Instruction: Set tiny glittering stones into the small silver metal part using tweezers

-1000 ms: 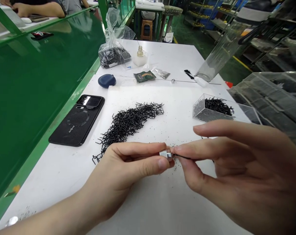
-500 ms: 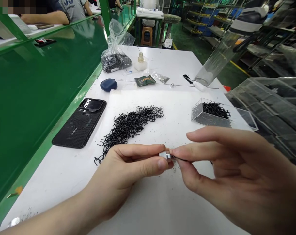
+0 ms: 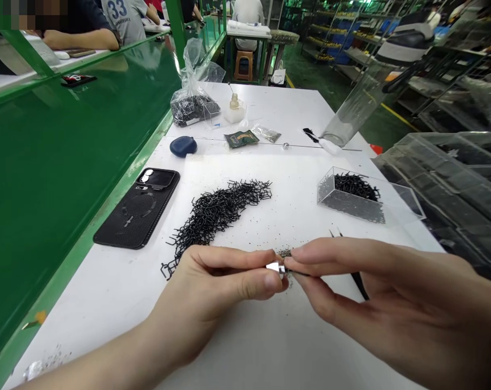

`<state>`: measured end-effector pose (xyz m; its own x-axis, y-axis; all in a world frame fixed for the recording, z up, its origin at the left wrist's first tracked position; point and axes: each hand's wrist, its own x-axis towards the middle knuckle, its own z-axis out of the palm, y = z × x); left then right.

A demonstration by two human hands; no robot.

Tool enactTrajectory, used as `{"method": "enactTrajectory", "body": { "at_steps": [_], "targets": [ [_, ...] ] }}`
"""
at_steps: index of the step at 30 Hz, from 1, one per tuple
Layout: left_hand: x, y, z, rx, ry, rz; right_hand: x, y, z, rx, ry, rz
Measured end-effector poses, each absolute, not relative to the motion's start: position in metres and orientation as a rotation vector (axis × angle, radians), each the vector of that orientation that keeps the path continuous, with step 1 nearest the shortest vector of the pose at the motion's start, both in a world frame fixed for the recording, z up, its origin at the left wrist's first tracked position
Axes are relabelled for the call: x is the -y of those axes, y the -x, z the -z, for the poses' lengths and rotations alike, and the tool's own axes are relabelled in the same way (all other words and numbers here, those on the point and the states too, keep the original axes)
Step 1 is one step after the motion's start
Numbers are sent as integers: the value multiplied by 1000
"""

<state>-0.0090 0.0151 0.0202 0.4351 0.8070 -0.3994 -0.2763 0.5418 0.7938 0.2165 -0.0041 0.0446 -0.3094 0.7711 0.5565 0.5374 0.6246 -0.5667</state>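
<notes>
Between its thumb and fingers, my left hand (image 3: 213, 292) pinches a small shiny silver metal block (image 3: 275, 267). My right hand (image 3: 375, 287) meets it from the right, thumb and fingertips closed on a thin black piece (image 3: 301, 272) whose end is at the block's right side. Whether that end sits inside the block is too small to tell. Tiny dark bits (image 3: 285, 253) are scattered on the table just behind the fingertips. Partly hidden under my right hand lie dark pointed tweezers (image 3: 359, 286). A curved heap of short bent black pieces (image 3: 216, 211) lies beyond my left hand.
A clear box (image 3: 351, 210) of similar black pieces stands at right. A phone (image 3: 137, 208) and a blue case (image 3: 183, 146) lie left. Further back are a plastic bag (image 3: 194, 108), a small bottle (image 3: 234, 102) and a leaning clear bottle (image 3: 351, 108). Co-workers sit beyond the green bench (image 3: 86, 141).
My right fingers have come down and closed together, with the raised forefinger now lowered near the block. The tweezers' tips now show behind my right hand. The view has shifted slightly.
</notes>
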Motion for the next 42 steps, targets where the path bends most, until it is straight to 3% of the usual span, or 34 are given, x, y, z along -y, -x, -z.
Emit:
{"method": "enactTrajectory", "body": {
  "at_steps": [42],
  "targets": [
    [-18, 5, -26, -770, -639, -872, -2, -216, -31, 1845, 851, -478]
  ]
}}
